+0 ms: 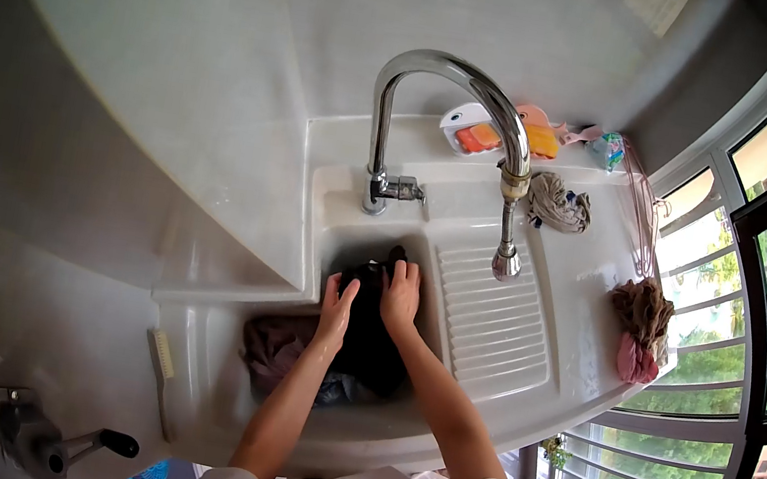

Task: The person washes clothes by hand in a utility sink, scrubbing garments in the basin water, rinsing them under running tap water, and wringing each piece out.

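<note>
In the sink basin [434, 333] lies a bunched black garment [370, 338], its exact kind unclear. My left hand [336, 310] grips its left side, thumb towards the middle. On the other side my right hand [401, 294] has its fingers curled over the cloth, with some fingertips hidden in the dark folds. A brownish-purple cloth [274, 348] rests in the basin to the left of my left forearm. Below the black garment, greyish wet cloth [338, 390] shows between my forearms.
A chrome faucet [461, 69] arches over the ribbed washboard [496, 318] at right. A grey twisted cloth [559, 205] and brown-and-pink cloths [641, 321] lie on the ledge. Soap dishes [466, 130] stand behind. A brush [162, 370] lies at left, near a wall-mounted crank [70, 446].
</note>
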`<action>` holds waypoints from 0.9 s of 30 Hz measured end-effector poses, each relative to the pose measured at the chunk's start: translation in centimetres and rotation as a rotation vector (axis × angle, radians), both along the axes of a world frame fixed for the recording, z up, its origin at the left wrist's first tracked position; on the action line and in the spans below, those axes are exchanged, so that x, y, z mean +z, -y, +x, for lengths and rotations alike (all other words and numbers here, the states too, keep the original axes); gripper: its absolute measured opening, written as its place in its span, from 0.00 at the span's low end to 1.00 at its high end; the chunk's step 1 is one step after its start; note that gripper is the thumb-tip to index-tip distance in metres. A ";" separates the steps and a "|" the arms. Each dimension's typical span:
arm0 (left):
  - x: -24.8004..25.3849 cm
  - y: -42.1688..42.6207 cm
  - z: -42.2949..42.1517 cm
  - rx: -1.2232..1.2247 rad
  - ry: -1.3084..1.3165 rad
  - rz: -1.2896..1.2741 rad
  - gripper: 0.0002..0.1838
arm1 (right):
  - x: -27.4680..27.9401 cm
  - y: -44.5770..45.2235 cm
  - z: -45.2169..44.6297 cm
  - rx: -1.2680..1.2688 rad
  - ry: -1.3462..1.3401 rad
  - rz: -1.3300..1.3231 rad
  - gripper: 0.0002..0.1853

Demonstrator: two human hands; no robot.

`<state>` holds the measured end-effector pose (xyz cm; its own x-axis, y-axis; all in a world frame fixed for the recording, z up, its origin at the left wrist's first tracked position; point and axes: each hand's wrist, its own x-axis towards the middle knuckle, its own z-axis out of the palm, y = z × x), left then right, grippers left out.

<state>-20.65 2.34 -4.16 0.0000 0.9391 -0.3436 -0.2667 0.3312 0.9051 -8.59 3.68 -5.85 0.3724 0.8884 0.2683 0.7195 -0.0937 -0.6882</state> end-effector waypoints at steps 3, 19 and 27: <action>-7.1 1.2 -0.9 -0.233 -0.792 0.457 0.40 | -5.1 0.2 -0.1 0.079 0.085 -0.079 0.18; -9.2 -0.4 -0.1 0.005 -0.059 -0.207 0.32 | -11.2 1.1 -1.8 0.052 0.010 -0.495 0.21; -1.2 -1.6 -1.1 -0.326 0.817 -0.393 0.24 | 4.5 6.1 -6.5 0.178 -0.193 -0.214 0.16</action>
<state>-21.75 3.95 -5.36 0.6196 0.6682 -0.4117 -0.6066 0.7406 0.2890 -15.09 -2.43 -1.34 0.2324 0.9726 0.0081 0.5962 -0.1359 -0.7912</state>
